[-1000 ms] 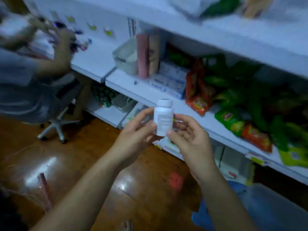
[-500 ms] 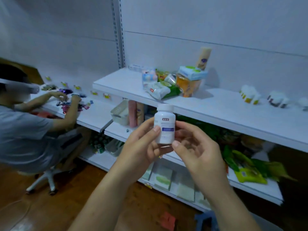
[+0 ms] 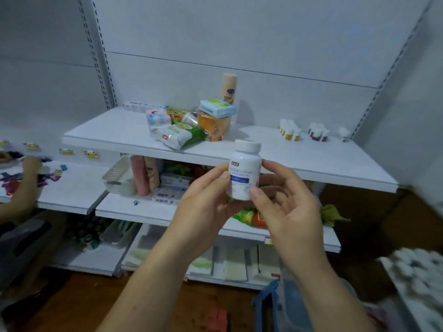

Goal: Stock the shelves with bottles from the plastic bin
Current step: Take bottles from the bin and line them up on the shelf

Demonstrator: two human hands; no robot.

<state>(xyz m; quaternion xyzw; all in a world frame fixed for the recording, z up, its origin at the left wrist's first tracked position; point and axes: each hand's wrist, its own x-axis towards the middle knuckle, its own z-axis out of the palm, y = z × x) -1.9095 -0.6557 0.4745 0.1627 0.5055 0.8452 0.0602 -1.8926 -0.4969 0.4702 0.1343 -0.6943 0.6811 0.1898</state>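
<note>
at the far left edge another person's hand (image 3: pixel 30 167) rests among small bright packets (image 3: pixel 14 180) on a low white shelf (image 3: pixel 76 188). next along, under the upper shelf (image 3: pixel 107 137), a pale basket (image 3: pixel 117 176) leans beside a pink tube (image 3: pixel 139 176). on top of the upper shelf lies a loose heap of snack packs (image 3: pixel 179 134) with an orange cup (image 3: pixel 213 128) against it and a tall beige tube (image 3: pixel 229 88) upright behind.

in the middle, the left hand (image 3: pixel 203 207) holds the white bottle (image 3: pixel 244 173): its thumb presses the label's left edge and its curled fingers go round behind (they are hidden by the bottle). the bottle stands upright in the air, cap on, in front of the upper shelf's front lip and not touching it. the right hand (image 3: pixel 285 207) grips it too, thumb on the lower front of the label and forefinger curved round the right shoulder, the other fingers loosely bent behind. both grips are narrow, closed to the bottle's width.

further right, three small clusters of bottles (image 3: pixel 290 133) stand at the back of the upper shelf, well apart from the held one. low down, a see-through plastic bin (image 3: pixel 297 307) sits on the floor below the right forearm, and at the right edge is a blurred tray of white caps (image 3: pixel 419 267).
</note>
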